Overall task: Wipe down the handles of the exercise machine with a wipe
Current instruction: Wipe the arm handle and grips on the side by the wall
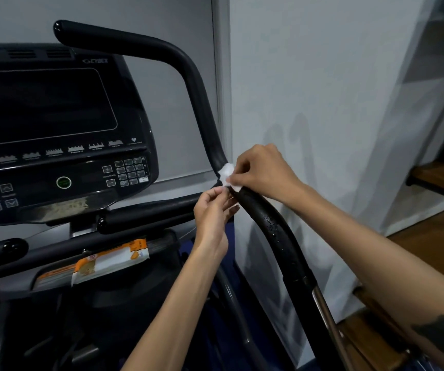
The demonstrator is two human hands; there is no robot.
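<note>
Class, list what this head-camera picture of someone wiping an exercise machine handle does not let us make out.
- Wipe: largely covered by right hand and left hand; how far round the handle it wraps is hidden.
- Console: left side cut off by the frame edge; button labels too small and blurred.
- Orange packet: print too blurred to read.

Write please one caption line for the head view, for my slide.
Both hands, left hand and right hand, pinch a white wipe against the machine's black handle.
</note>
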